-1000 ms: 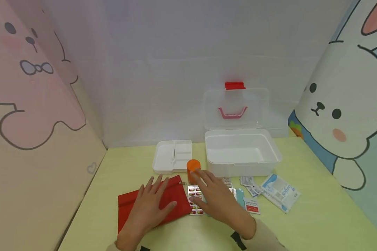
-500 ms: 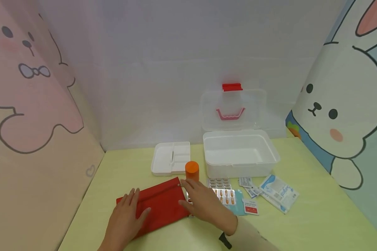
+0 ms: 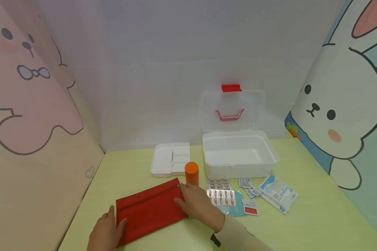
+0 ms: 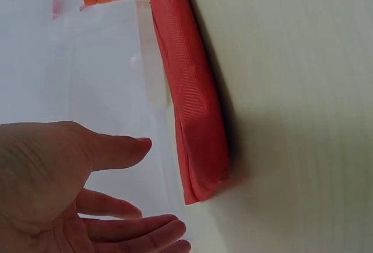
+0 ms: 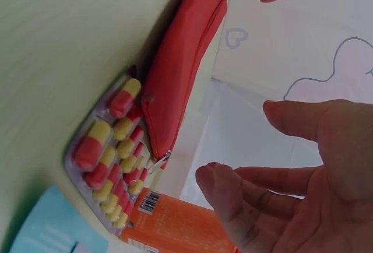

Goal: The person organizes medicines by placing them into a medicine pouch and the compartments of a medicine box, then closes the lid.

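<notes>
**Inspector A:** Where is the red pouch (image 3: 149,211) lying?

**Inspector B:** It is lying flat on the yellow-green table (image 3: 317,223), near the front edge, left of centre, with its zipper edge facing the back. The left hand (image 3: 105,233) is resting at the pouch's near left corner. In the left wrist view its fingers (image 4: 131,229) are showing straight and spread, beside the pouch end (image 4: 201,165), gripping nothing.

**Inspector A:** And the right hand?

**Inspector B:** The right hand (image 3: 196,205) is sitting over the pouch's right end, by the zipper pull. The right wrist view is showing its fingers (image 5: 245,197) loosely bent and apart, holding nothing. Whether they are touching the fabric, I cannot tell.

**Inspector A:** What is lying around it?

**Inspector B:** An orange bottle (image 3: 191,173) is standing upright just behind the right hand. A blister sheet of red and yellow capsules (image 5: 113,148) is lying against the pouch's edge. More blister packs (image 3: 221,197) and sachets (image 3: 278,192) are lying further right. Behind them a white box (image 3: 238,155) is standing open, with a white tray (image 3: 171,158) to its left.
</notes>
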Demonstrator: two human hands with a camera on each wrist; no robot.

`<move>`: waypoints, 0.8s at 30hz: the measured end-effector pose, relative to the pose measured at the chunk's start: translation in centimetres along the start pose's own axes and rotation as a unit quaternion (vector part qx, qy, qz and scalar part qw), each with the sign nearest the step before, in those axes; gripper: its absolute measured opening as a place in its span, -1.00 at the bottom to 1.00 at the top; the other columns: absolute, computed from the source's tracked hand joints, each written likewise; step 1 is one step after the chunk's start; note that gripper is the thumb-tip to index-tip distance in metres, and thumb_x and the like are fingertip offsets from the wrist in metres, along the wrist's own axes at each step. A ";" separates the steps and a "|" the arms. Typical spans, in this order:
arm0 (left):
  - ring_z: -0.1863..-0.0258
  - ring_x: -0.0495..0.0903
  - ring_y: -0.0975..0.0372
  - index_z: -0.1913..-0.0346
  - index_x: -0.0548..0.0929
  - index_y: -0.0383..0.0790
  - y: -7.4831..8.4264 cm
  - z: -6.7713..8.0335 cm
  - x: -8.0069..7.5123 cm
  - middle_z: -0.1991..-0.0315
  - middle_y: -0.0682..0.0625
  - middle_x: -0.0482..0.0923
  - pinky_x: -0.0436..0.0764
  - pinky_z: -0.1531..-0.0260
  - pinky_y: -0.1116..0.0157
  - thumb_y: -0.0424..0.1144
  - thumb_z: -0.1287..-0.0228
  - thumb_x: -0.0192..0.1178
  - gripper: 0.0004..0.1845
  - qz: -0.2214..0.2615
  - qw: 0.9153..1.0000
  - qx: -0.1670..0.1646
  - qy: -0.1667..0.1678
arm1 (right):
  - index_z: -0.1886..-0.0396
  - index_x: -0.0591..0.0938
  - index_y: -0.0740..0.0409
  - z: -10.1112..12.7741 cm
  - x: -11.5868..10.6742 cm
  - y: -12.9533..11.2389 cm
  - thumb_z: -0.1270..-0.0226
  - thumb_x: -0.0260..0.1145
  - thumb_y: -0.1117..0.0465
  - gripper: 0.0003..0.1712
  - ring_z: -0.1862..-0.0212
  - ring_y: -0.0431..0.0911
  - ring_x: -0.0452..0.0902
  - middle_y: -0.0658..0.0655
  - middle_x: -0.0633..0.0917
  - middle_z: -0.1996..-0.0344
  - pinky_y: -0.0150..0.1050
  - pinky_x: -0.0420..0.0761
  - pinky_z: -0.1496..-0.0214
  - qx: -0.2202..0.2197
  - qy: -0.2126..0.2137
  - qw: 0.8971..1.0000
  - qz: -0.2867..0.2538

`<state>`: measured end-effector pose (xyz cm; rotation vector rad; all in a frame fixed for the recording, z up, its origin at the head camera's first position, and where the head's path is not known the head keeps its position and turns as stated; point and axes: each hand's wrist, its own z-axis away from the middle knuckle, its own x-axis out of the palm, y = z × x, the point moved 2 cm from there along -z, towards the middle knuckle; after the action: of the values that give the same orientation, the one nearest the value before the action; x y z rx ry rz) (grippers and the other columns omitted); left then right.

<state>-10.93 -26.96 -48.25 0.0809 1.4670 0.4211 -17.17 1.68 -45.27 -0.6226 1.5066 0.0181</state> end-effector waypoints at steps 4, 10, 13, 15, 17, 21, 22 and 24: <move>0.05 0.53 -0.36 -0.20 0.32 -0.72 -1.0 -0.2 0.3 0.02 -0.57 0.50 0.57 0.10 -0.19 -0.07 -0.28 0.22 -0.26 0.012 0.999 -0.041 -0.007 | -0.13 0.59 0.20 -0.5 0.6 0.0 -0.28 0.35 -0.08 -0.44 0.24 -0.09 0.62 0.12 0.72 0.16 -0.19 0.68 0.21 0.008 0.001 1.000 -0.009; 0.08 0.56 -0.35 -0.07 0.41 -0.77 -1.5 -0.6 0.7 0.09 -0.57 0.55 0.59 0.09 -0.16 -0.12 -0.26 0.25 -0.34 0.013 0.997 -0.071 -0.011 | -0.09 0.62 0.24 -1.1 1.6 0.0 -0.25 0.38 -0.04 -0.46 0.33 -0.12 0.55 0.13 0.72 0.23 -0.22 0.65 0.25 0.023 -0.005 0.999 -0.023; 0.11 0.57 -0.35 -0.05 0.42 -0.76 -1.7 -0.8 0.9 0.11 -0.56 0.56 0.60 0.10 -0.15 -0.13 -0.25 0.25 -0.36 0.011 0.997 -0.076 -0.014 | -0.01 0.63 0.26 -1.2 1.9 0.1 -0.24 0.40 -0.01 -0.51 0.43 -0.14 0.50 0.08 0.68 0.39 -0.30 0.57 0.39 0.029 -0.008 0.999 -0.030; 0.12 0.58 -0.34 -0.04 0.43 -0.76 -1.8 -0.9 1.0 0.12 -0.55 0.56 0.60 0.11 -0.15 -0.14 -0.24 0.25 -0.37 0.009 0.997 -0.078 -0.016 | 0.06 0.64 0.26 -1.3 2.1 0.1 -0.23 0.41 0.00 -0.55 0.50 -0.16 0.45 0.05 0.63 0.48 -0.34 0.50 0.47 0.033 -0.010 0.999 -0.032; 0.13 0.58 -0.34 -0.02 0.44 -0.76 -1.9 -1.0 1.1 0.13 -0.55 0.57 0.61 0.11 -0.15 -0.15 -0.24 0.25 -0.38 0.009 0.997 -0.077 -0.016 | 0.12 0.64 0.27 -1.4 2.3 0.1 -0.22 0.42 0.01 -0.58 0.54 -0.16 0.42 0.04 0.60 0.53 -0.35 0.45 0.51 0.036 -0.010 0.999 -0.031; 0.12 0.58 -0.34 -0.01 0.46 -0.75 -2.0 -1.3 1.3 0.13 -0.53 0.58 0.61 0.11 -0.15 -0.17 -0.24 0.24 -0.42 0.018 0.997 -0.072 -0.014 | 0.13 0.64 0.29 -1.5 2.6 0.0 -0.19 0.43 0.02 -0.56 0.53 -0.14 0.45 0.09 0.67 0.48 -0.29 0.52 0.47 0.040 -0.001 0.999 -0.012; 0.13 0.59 -0.33 0.00 0.47 -0.74 -1.9 -1.4 1.3 0.14 -0.53 0.58 0.61 0.12 -0.15 -0.17 -0.24 0.24 -0.43 0.020 0.997 -0.070 -0.014 | 0.13 0.64 0.30 -1.6 2.6 0.0 -0.19 0.43 0.02 -0.56 0.53 -0.13 0.45 0.10 0.67 0.48 -0.28 0.53 0.47 0.043 -0.002 0.999 -0.011; 0.17 0.61 -0.30 0.02 0.50 -0.72 -1.9 -1.5 1.3 0.17 -0.51 0.60 0.62 0.16 -0.14 -0.18 -0.24 0.24 -0.46 0.026 0.997 -0.069 -0.016 | 0.12 0.65 0.31 -1.6 2.7 -0.1 -0.19 0.44 0.03 -0.55 0.54 -0.13 0.45 0.10 0.67 0.48 -0.29 0.53 0.48 0.048 -0.004 0.999 -0.010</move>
<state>-11.91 -28.58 -50.26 0.0157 1.4030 0.5597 -18.38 -0.04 -47.69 -0.5600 1.4833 -0.0670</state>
